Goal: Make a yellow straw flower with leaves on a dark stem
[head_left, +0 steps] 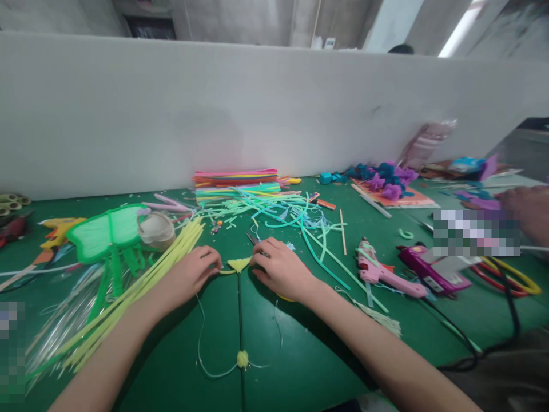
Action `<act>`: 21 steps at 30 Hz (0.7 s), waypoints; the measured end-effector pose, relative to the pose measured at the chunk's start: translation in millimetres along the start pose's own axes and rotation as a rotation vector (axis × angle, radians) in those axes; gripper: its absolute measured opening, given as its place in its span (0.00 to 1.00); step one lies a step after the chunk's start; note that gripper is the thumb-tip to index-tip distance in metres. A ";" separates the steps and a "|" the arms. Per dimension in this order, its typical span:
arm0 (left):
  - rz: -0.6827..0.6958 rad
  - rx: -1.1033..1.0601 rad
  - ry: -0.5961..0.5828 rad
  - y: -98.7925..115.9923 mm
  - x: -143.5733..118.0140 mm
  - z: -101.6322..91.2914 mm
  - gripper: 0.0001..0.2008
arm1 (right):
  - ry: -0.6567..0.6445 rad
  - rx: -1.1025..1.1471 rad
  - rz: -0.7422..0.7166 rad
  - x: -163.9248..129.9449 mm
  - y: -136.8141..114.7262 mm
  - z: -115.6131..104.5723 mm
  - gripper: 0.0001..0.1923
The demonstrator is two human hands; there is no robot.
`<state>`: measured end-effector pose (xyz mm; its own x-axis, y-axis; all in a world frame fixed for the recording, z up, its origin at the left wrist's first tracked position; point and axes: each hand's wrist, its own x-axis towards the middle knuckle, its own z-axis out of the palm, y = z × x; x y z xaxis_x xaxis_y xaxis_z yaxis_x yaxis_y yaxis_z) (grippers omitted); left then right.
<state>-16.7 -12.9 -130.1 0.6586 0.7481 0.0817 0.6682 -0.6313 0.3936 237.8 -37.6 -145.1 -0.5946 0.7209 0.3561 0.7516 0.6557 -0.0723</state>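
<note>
A small yellow fuzzy triangle [239, 264] tops a dark thin stem [241, 315] lying on the green table. My left hand [201, 266] is closed, its fingertips pinching a yellow pipe cleaner [226, 272] that extends from the triangle's left side. My right hand [274, 268] is closed at the triangle's right corner, fingers curled on it. Dark metal tips [252, 238] show just beyond the right fingers; the rest of that tool is hidden. Lower on the stem sits a yellow fuzzy ball [242, 359], with a thin pale cord [201, 337] curving out from it.
Yellow pipe cleaners [171, 257] lie under my left forearm, beside a green fuzzy shape [109, 229] and a yellow glue gun [58, 232]. Coloured bundles [235, 178] lie along the white partition [257, 109]. A pink glue gun [386, 277] and another person's hand [529, 212] are right.
</note>
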 end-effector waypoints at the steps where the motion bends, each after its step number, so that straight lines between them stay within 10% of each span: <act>1: 0.008 -0.010 -0.008 -2.1 -0.5 0.1 0.10 | 0.004 0.007 0.029 -0.3 -0.6 -0.1 0.07; 21: -0.022 -0.047 0.063 -12.0 3.3 6.7 0.10 | 0.054 0.268 0.038 3.0 -2.5 1.8 0.05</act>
<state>-20.2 -4.3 -140.7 0.6195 0.7743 0.1294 0.6648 -0.6051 0.4381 233.6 -36.7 -145.6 -0.5463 0.7375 0.3971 0.6661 0.6700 -0.3278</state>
